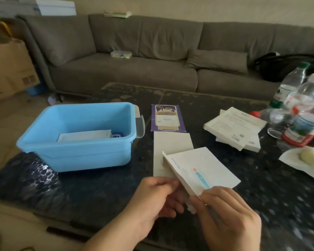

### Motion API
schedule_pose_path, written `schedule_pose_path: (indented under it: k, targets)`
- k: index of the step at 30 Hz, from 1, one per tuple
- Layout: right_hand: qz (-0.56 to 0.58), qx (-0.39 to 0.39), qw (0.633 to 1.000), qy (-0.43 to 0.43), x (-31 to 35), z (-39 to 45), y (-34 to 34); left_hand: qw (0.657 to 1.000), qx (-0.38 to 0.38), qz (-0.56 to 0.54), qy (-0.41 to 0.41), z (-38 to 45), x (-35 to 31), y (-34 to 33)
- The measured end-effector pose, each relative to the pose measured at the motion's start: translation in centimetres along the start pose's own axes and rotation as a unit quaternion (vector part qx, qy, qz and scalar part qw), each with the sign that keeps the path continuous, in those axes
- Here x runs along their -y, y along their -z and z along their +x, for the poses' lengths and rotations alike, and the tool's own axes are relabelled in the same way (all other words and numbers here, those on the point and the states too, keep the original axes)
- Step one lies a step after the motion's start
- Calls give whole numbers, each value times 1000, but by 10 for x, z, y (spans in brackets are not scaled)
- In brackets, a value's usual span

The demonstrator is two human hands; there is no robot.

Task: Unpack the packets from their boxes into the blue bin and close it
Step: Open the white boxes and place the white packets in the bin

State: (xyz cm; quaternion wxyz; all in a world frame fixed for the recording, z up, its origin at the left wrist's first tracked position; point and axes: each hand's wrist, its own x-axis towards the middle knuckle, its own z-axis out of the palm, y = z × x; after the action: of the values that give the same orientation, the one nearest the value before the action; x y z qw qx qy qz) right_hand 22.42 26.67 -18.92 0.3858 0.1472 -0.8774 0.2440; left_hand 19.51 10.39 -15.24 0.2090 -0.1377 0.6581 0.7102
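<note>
The open blue bin point(74, 151) stands on the dark table at the left, with a white packet point(83, 135) lying inside it. In front of me a flat white box point(201, 169) is held tilted above the table. My left hand point(158, 198) pinches its near left edge and my right hand point(227, 216) grips its near end. Something small and white shows between my hands at the box's near end. A flattened white box point(172, 145) lies under it, and a purple box point(168, 117) lies beyond that. A stack of white boxes point(236, 127) sits to the right.
Several clear plastic bottles point(304, 109) stand at the table's right edge, beside a white paper point(297, 160) with a pale round thing on it. A grey sofa point(134, 57) runs along the far side. A cardboard box point(9, 67) sits on the floor at the left.
</note>
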Motion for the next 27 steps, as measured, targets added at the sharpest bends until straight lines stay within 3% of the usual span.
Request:
schedule_pose_path:
  k: [11, 13, 16, 18, 21, 27]
  targets:
    - [20, -11, 1000, 19, -1, -7, 0, 970, -54, 230, -49, 8, -2, -12]
    - [22, -5, 999, 28, -1, -10, 0, 937, -88, 326, -94, 10, -2, -14]
    - [20, 4, 999, 35, -2, -11, 3, 851, -135, 483, -156, 10, -5, -18]
    - [18, -4, 999, 32, -4, -9, 6, 839, -151, 491, -180, 12, -7, -17]
    - [9, -12, 1000, 25, -5, -8, 7, 853, -155, 462, -187, 16, -7, -15]
    - [22, -53, 998, -16, -7, 0, 9, 950, -51, 258, -165, 18, -8, -12]
